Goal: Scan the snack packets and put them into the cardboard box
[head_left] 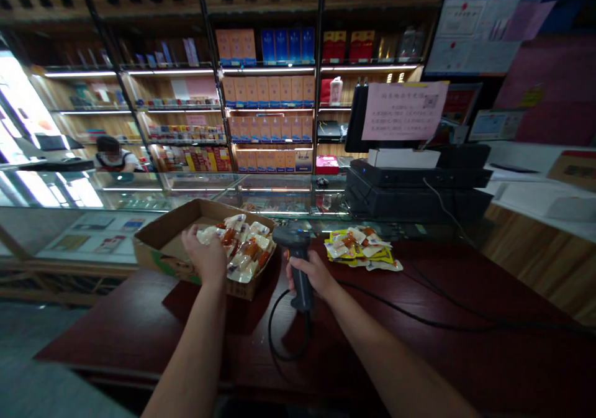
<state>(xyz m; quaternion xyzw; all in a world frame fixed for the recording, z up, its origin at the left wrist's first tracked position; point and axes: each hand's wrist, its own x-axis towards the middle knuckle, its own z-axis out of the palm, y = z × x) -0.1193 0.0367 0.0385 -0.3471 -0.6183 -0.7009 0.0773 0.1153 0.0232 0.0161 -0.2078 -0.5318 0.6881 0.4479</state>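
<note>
My right hand [310, 272] is wrapped round the handle of a dark barcode scanner [302, 290], held upright above the dark red table with its head at the top. At the rim of an open cardboard box [158, 259], my left hand [207, 256] has its fingers curled round the edge of a clear snack packet [207, 234]; the fingertips are partly hidden. Several vacuum-sealed packets with reddish-brown food [249, 247] fill the right part of the box. To the right of the scanner lies a loose pile of yellow and clear snack packets [361, 250].
A black scanner cable [410, 315] loops down and runs right across the table [419, 368]. Behind stand a glass counter [200, 185], a monitor with a pink notice [403, 110] and a black cash drawer [414, 197]. Another person [114, 157] is at the far left.
</note>
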